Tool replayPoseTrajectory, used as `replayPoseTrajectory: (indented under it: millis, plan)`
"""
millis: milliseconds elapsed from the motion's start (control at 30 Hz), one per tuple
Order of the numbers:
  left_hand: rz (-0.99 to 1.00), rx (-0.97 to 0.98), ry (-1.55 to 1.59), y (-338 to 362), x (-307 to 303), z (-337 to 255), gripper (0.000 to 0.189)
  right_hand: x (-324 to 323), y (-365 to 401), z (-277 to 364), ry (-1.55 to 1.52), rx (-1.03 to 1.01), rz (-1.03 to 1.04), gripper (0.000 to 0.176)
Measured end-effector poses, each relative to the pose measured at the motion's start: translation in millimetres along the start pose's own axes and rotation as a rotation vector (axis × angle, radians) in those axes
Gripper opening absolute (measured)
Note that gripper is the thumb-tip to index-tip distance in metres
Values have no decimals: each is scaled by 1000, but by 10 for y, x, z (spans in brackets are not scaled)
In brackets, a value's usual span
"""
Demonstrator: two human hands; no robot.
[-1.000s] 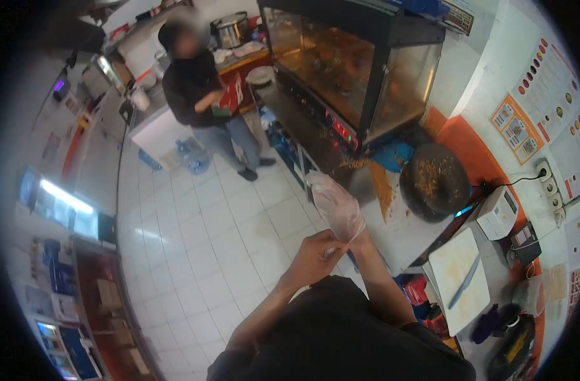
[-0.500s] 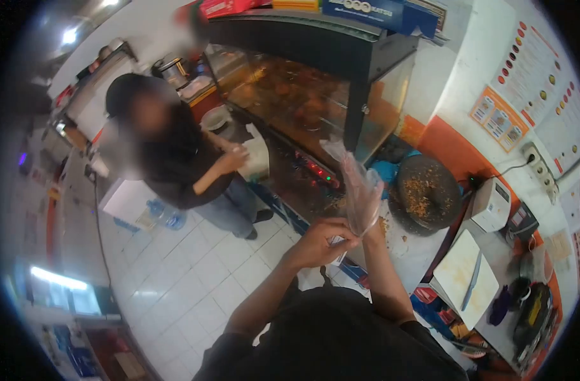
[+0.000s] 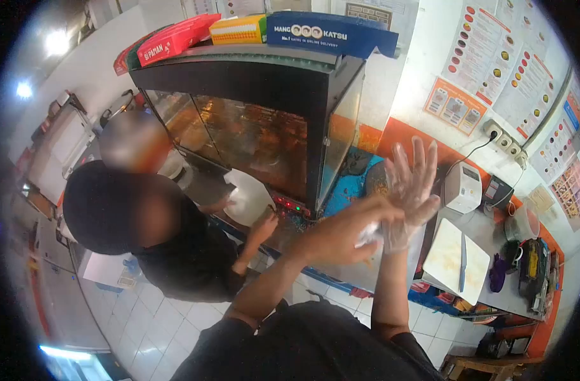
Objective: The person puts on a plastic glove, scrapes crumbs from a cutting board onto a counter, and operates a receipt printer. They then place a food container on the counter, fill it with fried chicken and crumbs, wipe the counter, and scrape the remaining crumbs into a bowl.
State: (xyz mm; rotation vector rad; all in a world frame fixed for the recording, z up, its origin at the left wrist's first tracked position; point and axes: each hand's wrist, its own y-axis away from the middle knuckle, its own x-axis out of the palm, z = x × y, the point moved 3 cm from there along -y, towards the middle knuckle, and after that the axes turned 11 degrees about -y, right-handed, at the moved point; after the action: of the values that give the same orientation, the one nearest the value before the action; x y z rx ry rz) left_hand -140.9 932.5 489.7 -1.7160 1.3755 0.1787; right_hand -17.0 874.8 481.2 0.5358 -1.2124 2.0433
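My right hand [image 3: 414,190] is raised above the counter in a clear plastic glove [image 3: 397,233], its fingers spread apart. At the wrist of that hand, my left hand [image 3: 357,232] is bare, with its fingers closed on bunched clear plastic at the glove's cuff. Behind the two hands, a dark stone mortar [image 3: 376,180] is mostly hidden, beside a blue cloth or bag [image 3: 348,190].
Another person [image 3: 182,241] stands at left by the counter, hands near a white sheet [image 3: 247,198]. A glass display case [image 3: 252,136] stands ahead. On the right are a cutting board [image 3: 445,254] with a knife [image 3: 463,263] and a small white printer [image 3: 463,188].
The fingers of my right hand have spread inside the glove, which now fits down to the wrist. My view has shifted, and the other person appears closer, now leaning over the white sheet.
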Motion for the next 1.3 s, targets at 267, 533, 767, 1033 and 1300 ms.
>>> replayPoseTrajectory:
  millis: [267,533,767,1033,1300]
  plan:
    - [-957,56,198,-518,-1664,635,24,-885,612,22,-41,318,-21,86]
    - [-763,-206,-752,-338,-1936,610,37,-1691,1264,446,70,587,-66,67]
    - [-598,-274,-1263,-469,-1764,497,40,-2167,1390,555,25,605,-166,67]
    - [-770,-321,-1347,-385,-1468,367,59,-1944,1471,407,30,700,-72,58]
    - [-518,-360,-708,1177,-109,371,12,-1554,1808,-302,163,894,84,41]
